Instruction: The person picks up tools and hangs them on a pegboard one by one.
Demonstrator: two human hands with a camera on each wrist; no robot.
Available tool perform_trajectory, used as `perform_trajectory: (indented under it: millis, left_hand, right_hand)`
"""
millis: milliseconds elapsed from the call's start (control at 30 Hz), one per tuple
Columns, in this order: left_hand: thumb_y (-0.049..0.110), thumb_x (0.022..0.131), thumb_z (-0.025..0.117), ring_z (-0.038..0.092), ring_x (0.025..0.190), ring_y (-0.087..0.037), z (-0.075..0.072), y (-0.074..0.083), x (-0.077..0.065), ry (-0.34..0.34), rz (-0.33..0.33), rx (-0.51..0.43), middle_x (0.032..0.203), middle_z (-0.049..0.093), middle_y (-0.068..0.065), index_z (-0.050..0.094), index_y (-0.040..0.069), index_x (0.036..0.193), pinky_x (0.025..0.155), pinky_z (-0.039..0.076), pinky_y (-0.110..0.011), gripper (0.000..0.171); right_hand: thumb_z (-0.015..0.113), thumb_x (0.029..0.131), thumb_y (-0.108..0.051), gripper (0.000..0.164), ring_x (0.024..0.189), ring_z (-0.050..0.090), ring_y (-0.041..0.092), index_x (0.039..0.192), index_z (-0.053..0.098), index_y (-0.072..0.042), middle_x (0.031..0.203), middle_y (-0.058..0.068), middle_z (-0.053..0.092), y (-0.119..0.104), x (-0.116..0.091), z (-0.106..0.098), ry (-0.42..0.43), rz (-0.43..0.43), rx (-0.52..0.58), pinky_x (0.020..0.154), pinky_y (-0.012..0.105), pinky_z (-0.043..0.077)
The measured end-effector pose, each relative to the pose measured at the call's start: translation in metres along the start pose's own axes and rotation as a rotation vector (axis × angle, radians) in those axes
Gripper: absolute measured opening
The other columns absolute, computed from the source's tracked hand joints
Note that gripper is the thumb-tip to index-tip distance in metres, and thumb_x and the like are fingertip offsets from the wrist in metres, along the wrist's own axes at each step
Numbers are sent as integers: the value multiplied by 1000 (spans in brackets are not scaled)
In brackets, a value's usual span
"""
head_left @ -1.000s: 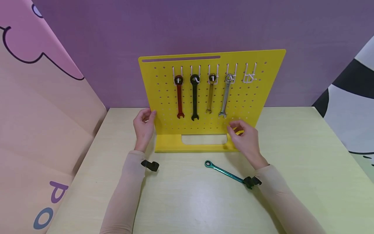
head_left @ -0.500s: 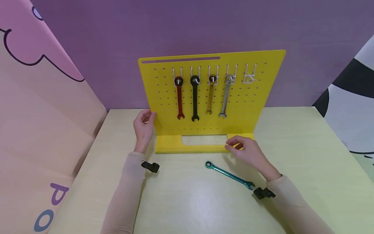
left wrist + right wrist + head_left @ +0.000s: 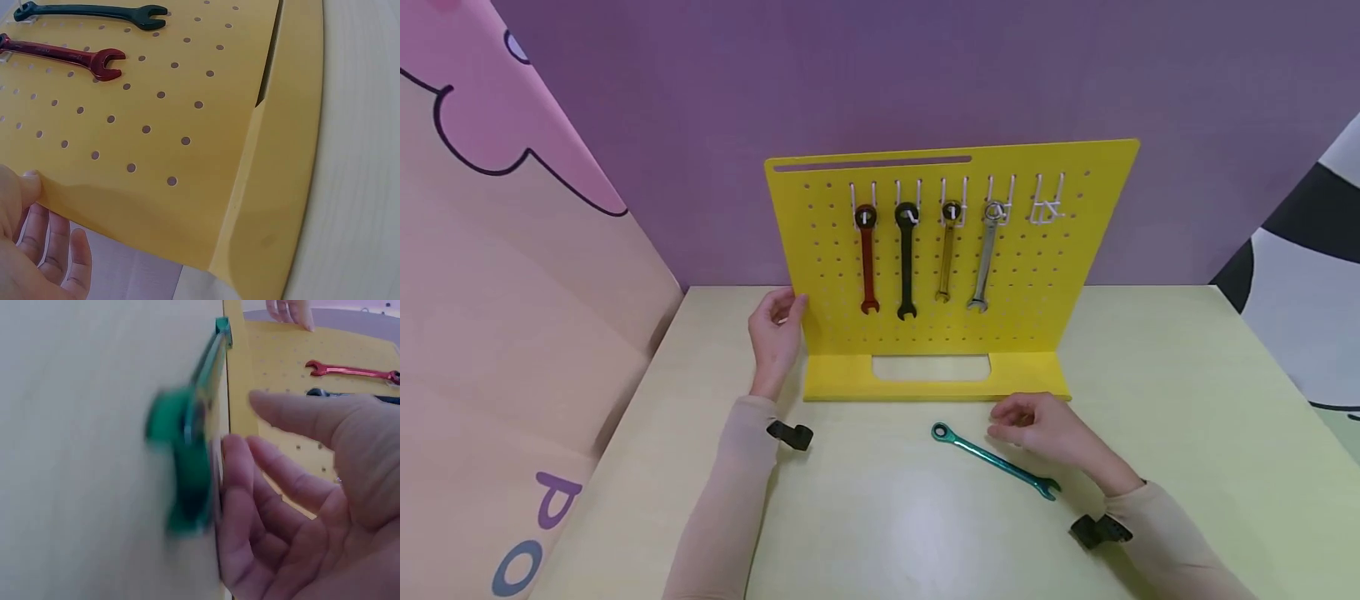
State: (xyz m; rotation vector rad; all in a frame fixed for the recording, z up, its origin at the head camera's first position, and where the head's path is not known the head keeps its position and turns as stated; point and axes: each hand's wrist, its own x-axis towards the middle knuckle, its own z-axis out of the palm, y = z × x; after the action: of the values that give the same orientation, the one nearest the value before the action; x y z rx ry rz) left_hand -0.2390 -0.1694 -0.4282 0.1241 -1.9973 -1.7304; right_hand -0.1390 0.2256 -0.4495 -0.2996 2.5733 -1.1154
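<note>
A yellow pegboard stands upright on its own base. My left hand holds its left edge, thumb on the front face and fingers behind. Hooked on the board are a red wrench, a black wrench, a gold wrench and a silver wrench. A green ratcheting wrench lies on the table in front, its ring end to the left. My right hand is just above and behind its shaft, fingers loosely bent and holding nothing.
At the board's upper right, a white hook carries no wrench. The pale wooden table extends around the board's base. A purple wall panel rises behind, and a printed panel closes off the left side.
My right hand has come down from the board's lower right, over the base, to beside the green wrench. My left hand stays at the board's edge. The head view has tilted slightly up.
</note>
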Motion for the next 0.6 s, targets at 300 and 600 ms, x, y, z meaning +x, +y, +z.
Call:
perform_trajectory:
  millis: [300,600]
  left_hand:
    - [18,102,74,62,90,-9,0,0,-1,-10,5,23,109,73,-16,74,1,120,79,51,-15,24]
    - [17,102,75,62,88,-7,2,1,0,10,0,30,108,75,-14,74,1,120,76,50,-14,24]
  right_hand:
    - [87,89,-29,27,82,61,16,106,76,-11,90,-2,71,-8,-5,4,-125,-91,-22,71,25,51]
    - [89,86,-27,17,72,56,12,89,77,-16,75,-7,66,-18,-12,8,-126,-95,-107,64,23,43]
